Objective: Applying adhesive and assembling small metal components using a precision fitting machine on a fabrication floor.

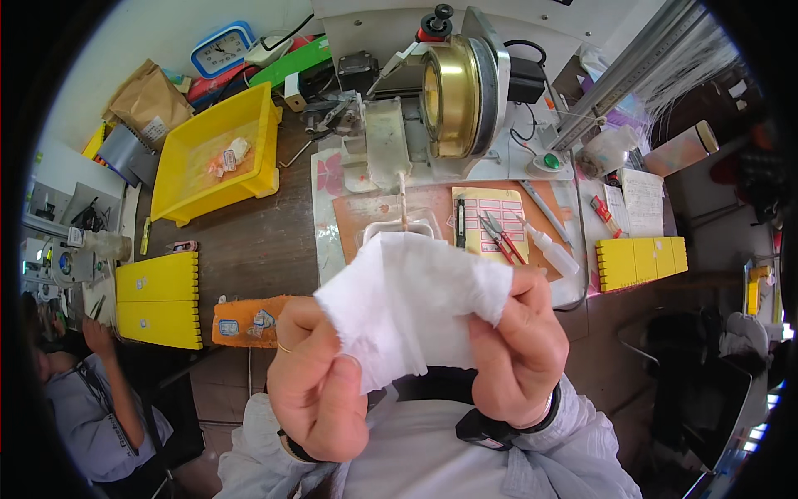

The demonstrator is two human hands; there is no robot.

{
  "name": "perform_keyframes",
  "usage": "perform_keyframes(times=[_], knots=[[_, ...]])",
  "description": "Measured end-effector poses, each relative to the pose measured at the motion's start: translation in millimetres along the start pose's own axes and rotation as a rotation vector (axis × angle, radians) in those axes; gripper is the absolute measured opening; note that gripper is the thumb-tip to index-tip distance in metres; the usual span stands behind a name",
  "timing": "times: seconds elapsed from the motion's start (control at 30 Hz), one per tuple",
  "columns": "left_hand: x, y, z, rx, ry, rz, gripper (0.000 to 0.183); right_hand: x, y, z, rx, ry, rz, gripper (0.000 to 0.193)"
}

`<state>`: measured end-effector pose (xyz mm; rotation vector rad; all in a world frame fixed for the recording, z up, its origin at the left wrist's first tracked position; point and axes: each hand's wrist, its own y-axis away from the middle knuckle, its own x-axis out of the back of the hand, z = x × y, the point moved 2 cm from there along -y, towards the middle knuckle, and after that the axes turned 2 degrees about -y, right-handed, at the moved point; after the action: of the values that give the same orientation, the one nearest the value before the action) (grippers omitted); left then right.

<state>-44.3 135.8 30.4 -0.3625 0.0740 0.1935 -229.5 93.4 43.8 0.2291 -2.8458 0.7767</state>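
A sheet of white tissue paper point(407, 299) is stretched between my two hands, in front of my chest at the bench's near edge. My left hand point(316, 382) pinches its left side between thumb and fingers. On the other side my right hand point(522, 345) grips the right edge, fingers curled behind it. A soft fold runs down the middle of the tissue. Behind it, a white tray point(403, 224) is partly covered, with a thin rod slanting down into it from the machine.
A machine with a brass wheel point(445, 96) stands at the back. Red-handled snips point(501, 237), a black-handled cutter point(461, 223) and a white squeeze bottle point(555, 256) lie on the right. A yellow bin point(270, 141) sits at left. A co-worker point(100, 407) sits at far left.
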Motion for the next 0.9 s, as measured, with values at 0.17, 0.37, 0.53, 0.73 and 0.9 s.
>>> perform_keyframes(times=[0.17,0.37,0.53,0.73,0.9], knots=[[-18,-9,7,-0.115,-0.179,-0.337,0.069,-13,-12,-14,0.079,0.04,-0.159,0.042],[-14,-7,3,0.084,0.129,-0.283,0.087,-7,-8,-1,0.085,0.06,-0.04,0.041],[10,-33,-1,-0.049,-0.116,-0.131,0.081,10,-16,-4,-0.022,-0.088,-0.305,0.038],[-9,-44,12,0.293,0.099,-0.357,0.019,14,-24,-14,0.001,-0.086,-0.467,0.039],[-5,-37,9,0.222,0.184,-0.261,0.01,13,-18,-19,-0.167,-0.21,-0.26,0.048]])
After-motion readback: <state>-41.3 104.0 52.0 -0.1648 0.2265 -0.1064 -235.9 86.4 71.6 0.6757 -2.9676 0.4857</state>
